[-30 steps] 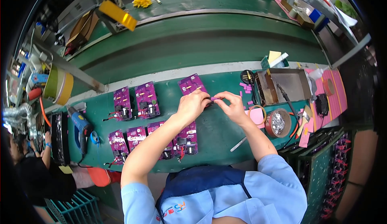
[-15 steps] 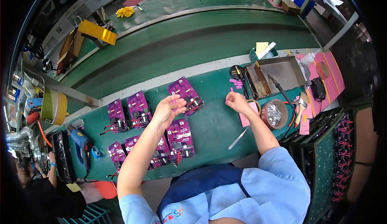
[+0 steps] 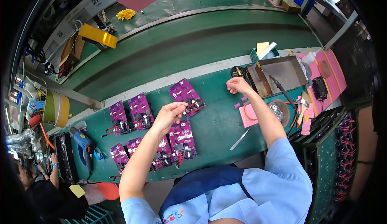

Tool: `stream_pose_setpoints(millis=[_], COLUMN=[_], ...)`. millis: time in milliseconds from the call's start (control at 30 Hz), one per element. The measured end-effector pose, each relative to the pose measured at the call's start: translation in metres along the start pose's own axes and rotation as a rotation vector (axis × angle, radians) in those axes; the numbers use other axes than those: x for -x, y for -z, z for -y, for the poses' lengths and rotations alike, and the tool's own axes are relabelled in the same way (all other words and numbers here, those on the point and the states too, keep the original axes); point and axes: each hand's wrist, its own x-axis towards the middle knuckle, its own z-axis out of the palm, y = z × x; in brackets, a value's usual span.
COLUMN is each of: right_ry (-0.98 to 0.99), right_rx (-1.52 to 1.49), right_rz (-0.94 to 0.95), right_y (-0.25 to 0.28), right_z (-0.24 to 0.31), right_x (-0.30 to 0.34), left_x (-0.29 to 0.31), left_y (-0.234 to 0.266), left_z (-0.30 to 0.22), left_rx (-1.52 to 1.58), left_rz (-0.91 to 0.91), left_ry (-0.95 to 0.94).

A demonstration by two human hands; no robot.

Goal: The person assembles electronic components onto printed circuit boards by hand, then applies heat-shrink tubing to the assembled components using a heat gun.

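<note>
My left hand (image 3: 170, 116) is closed in a pinch above the rows of purple circuit boards, its fingertips beside the black parts of the upper right board (image 3: 184, 90). Whatever those fingers hold, if anything, is too small to make out. My right hand (image 3: 238, 85) pinches too, over the green bench near the black round tin (image 3: 237, 71). A tiny pinkish spot shows at its fingertips, but I cannot tell whether it is a held piece. Small pink pieces (image 3: 237, 105) lie just below that hand. Under the left forearm, lower boards (image 3: 182, 137) are partly hidden.
Right of my right forearm are a bowl of metal shavings (image 3: 275, 110), a soldering iron (image 3: 278, 83) and a metal tray (image 3: 282, 75). Tweezers (image 3: 239, 139) lie below a pink pad (image 3: 248, 115). A blue heat gun (image 3: 82, 141) rests at left, and another person (image 3: 52, 191) sits beyond.
My right hand has moved away from me, uncovering pink pieces beneath it. The left hand has drawn slightly nearer to me, and its spread fingers have closed into a pinch.
</note>
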Motion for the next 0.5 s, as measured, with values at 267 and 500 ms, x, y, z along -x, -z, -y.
stream_pose_setpoints(millis=[267, 500], right_ry=[0.547, 0.259], right_rx=[0.281, 1.337], right_rz=[-0.616, -0.425], right_y=[0.005, -0.037], right_z=[0.021, -0.017], right_x=[-0.03, 0.031], left_x=[-0.004, -0.004], left_y=[-0.003, 0.002], left_z=[0.002, 0.004], left_rx=[0.026, -0.061], left_rz=[0.023, 0.041], left_ry=[-0.022, -0.002])
